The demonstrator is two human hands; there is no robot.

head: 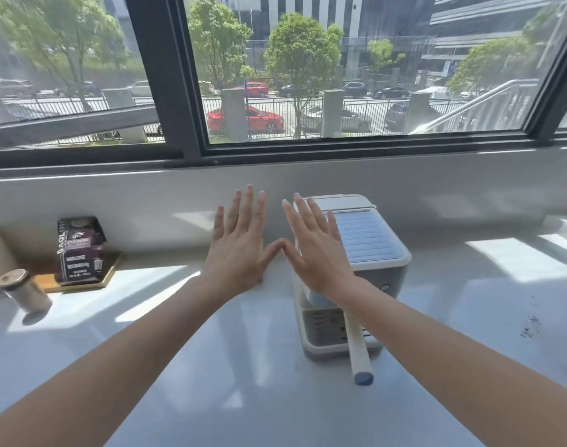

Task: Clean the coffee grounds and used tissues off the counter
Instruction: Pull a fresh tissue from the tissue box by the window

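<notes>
Both hands are held out flat above the desk (243, 398), palms down and fingers spread, holding nothing: the left hand (238, 250) and the right hand (317, 253) sit side by side with thumb tips meeting. Under the right hand stands a white coffee machine (369, 253) with a ribbed top; its drip tray (327, 337) faces near, and a pale handle with a blue end (357, 353) juts out over it. A thin scatter of dark coffee grounds (530, 327) lies on the desk at the right. At the far left, a dark coffee bag (80, 250) stands upright on a wooden tray (82, 280), with a capped cylindrical jar (22, 291) nearer, contents unclear.
</notes>
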